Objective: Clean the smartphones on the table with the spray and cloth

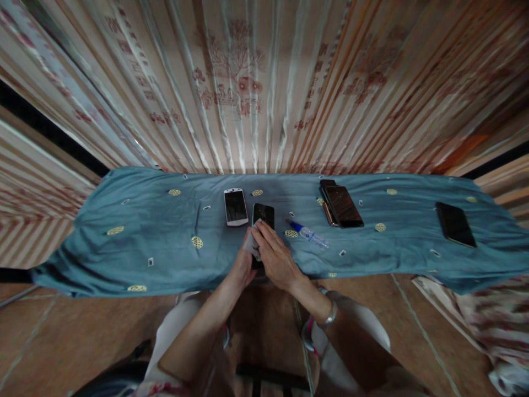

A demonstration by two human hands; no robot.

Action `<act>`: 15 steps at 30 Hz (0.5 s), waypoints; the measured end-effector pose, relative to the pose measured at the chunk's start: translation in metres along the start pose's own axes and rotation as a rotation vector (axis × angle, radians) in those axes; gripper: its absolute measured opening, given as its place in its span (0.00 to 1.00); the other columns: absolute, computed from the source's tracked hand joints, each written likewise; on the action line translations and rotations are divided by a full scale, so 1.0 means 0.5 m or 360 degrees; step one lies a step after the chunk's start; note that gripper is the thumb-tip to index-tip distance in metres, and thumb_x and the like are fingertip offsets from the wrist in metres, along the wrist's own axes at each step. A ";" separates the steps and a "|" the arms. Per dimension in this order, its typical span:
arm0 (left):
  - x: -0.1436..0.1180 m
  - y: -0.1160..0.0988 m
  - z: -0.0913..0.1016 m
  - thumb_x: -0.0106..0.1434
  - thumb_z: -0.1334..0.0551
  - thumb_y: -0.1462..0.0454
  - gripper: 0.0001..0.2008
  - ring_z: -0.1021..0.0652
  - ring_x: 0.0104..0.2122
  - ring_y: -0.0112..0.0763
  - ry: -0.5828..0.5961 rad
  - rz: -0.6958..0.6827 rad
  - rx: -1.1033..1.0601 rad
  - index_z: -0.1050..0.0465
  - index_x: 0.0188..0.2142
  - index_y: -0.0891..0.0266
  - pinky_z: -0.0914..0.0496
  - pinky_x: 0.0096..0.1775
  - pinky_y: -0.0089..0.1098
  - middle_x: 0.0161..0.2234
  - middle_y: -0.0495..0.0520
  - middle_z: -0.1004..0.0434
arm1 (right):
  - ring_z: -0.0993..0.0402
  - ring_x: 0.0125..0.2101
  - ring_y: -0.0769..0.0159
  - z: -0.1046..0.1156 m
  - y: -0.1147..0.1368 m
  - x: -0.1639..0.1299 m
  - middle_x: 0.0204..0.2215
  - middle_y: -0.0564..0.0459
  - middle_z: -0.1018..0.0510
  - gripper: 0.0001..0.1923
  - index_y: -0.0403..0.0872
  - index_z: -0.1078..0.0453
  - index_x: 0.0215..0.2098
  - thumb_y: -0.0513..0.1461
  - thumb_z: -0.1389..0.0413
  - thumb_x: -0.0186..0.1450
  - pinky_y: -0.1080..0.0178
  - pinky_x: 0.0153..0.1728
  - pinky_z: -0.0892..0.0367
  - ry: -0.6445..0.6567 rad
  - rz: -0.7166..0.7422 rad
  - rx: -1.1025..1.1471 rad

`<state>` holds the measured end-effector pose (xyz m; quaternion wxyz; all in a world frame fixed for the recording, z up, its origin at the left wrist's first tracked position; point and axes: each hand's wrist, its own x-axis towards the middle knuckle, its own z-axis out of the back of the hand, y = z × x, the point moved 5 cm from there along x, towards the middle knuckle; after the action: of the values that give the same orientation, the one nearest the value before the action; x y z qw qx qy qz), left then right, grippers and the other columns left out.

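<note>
A black phone (263, 214) lies on the blue cloth (144, 231) right in front of me. My right hand (278, 258) presses a small pale wipe (253, 242) onto the phone's near end, fingers bent over it. My left hand (243, 263) rests against the phone's left edge, touching the wipe from that side. The near half of the phone is hidden under both hands.
A white phone (235, 207) lies just left of the black one. A small spray bottle with a blue cap (308, 234) lies to the right. Further right sits a stack of dark phones (341, 207), and another dark phone (454, 223) near the far right end. Curtains hang behind.
</note>
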<state>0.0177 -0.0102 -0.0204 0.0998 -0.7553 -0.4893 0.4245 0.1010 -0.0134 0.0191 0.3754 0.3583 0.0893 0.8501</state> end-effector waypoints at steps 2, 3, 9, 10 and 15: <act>-0.005 0.011 -0.022 0.70 0.52 0.57 0.23 0.34 0.61 0.39 0.0028 0.0034 -0.0034 0.32 0.58 0.62 0.40 0.61 0.39 0.55 0.56 0.26 | 0.53 0.67 0.58 0.012 -0.026 0.006 0.66 0.40 0.44 0.32 0.45 0.58 0.70 0.29 0.59 0.68 0.49 0.64 0.43 -0.0062 -0.0081 -0.0028; -0.008 0.017 -0.032 0.70 0.53 0.56 0.24 0.33 0.61 0.39 0.0053 0.0082 -0.0036 0.32 0.58 0.62 0.41 0.61 0.39 0.55 0.56 0.25 | 0.53 0.67 0.59 0.017 -0.037 0.009 0.66 0.40 0.44 0.32 0.45 0.58 0.70 0.29 0.59 0.69 0.49 0.64 0.43 -0.0087 -0.0118 -0.0045; -0.002 0.008 -0.030 0.69 0.49 0.60 0.18 0.32 0.60 0.37 0.0010 -0.0062 -0.0069 0.26 0.52 0.62 0.41 0.62 0.37 0.50 0.55 0.22 | 0.52 0.67 0.58 0.029 -0.032 0.002 0.67 0.43 0.46 0.33 0.48 0.56 0.70 0.27 0.60 0.68 0.51 0.64 0.43 -0.0129 -0.0073 -0.0068; 0.005 0.004 -0.021 0.69 0.49 0.63 0.17 0.31 0.60 0.37 -0.0027 -0.0132 -0.0095 0.24 0.48 0.63 0.40 0.61 0.36 0.49 0.55 0.21 | 0.51 0.67 0.58 0.028 -0.025 -0.001 0.67 0.44 0.46 0.33 0.49 0.56 0.70 0.27 0.60 0.68 0.51 0.64 0.42 -0.0113 -0.0035 -0.0065; 0.040 0.007 0.013 0.65 0.47 0.67 0.14 0.29 0.58 0.39 -0.0067 -0.0319 -0.0007 0.21 0.40 0.64 0.35 0.58 0.34 0.45 0.55 0.19 | 0.52 0.67 0.58 0.020 -0.009 -0.004 0.66 0.43 0.43 0.33 0.47 0.51 0.68 0.26 0.59 0.67 0.50 0.63 0.40 -0.0026 0.0047 -0.0158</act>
<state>0.0183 0.0027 -0.0375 0.1297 -0.6937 -0.5653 0.4270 0.1111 -0.0129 0.0237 0.3809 0.3475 0.0388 0.8560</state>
